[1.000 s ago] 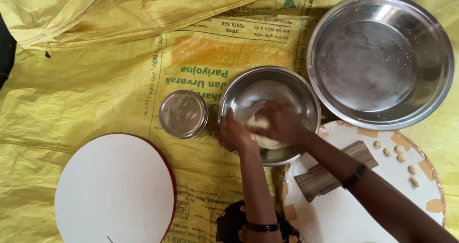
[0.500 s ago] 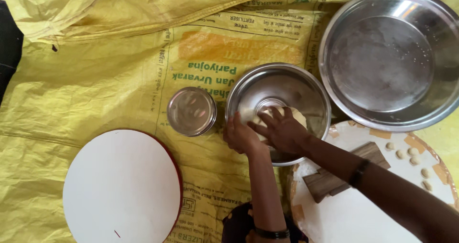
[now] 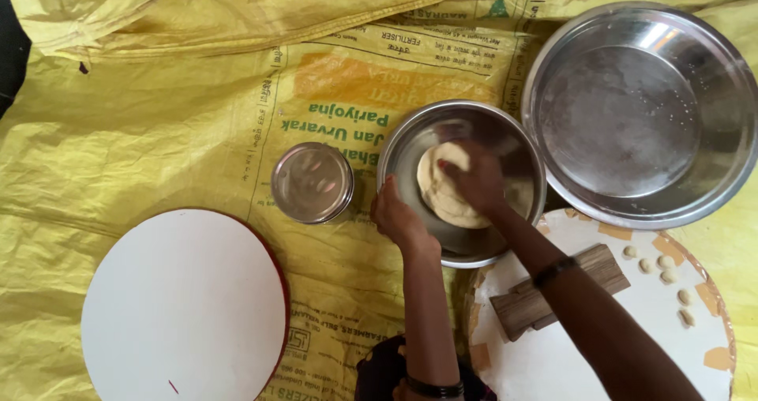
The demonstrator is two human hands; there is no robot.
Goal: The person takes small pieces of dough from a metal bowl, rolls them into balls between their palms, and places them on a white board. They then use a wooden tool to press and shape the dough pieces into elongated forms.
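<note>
Inside steel bowl, right hand presses dough.

Ground cover: crumpled yellow woven plastic sack sheet, printed in green and orange, bunched in folds along its far edge.

Lying directly on it:
- Round white board with a red rim, toward the near left corner.
- Small round steel tin with a shiny lid, near the middle.
- Medium steel bowl, just right of the tin (its rim overlaps the next item).
- Round white board with worn tan patches, at the near right corner.
- Large steel basin, at the far right corner, beside the bowl.
</note>
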